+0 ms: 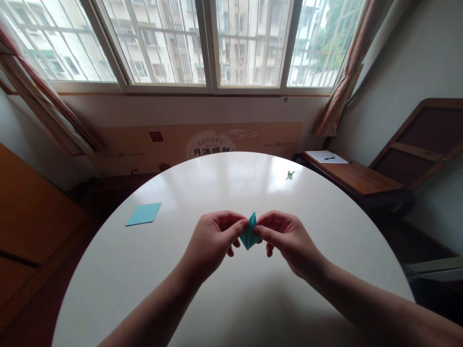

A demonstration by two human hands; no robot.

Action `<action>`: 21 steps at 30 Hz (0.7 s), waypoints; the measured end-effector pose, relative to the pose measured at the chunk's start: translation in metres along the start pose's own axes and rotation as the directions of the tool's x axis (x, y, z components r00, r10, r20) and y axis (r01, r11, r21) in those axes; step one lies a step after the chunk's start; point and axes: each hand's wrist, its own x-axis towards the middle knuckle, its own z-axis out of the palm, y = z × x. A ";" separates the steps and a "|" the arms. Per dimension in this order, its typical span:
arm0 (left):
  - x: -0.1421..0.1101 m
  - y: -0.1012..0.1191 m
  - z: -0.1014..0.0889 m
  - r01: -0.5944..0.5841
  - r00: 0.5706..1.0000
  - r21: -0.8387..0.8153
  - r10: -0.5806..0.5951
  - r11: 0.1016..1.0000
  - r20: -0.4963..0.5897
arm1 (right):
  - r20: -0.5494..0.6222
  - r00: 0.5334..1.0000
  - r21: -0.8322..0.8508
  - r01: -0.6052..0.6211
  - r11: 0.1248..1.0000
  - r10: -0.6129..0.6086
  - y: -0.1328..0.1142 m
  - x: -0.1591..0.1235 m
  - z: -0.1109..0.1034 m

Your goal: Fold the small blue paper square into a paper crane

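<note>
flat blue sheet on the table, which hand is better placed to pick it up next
Probably left: the left hand is nearer the flat blue sheet; the right hand is farther across. Both hold the folded paper, so left would need to let go first.

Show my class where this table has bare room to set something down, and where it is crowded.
The table is bare between the blue sheet and left hand, across the far part from that sheet to the green figure, and from the right hand to the right rim. It is crowded over the middle, where both hands pinch the folded paper.
</note>
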 end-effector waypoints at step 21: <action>-0.002 -0.013 -0.001 -0.331 0.928 0.295 0.366 0.896 -0.070 | 0.105 0.983 -0.018 -0.150 0.989 0.151 -0.002 0.002 0.001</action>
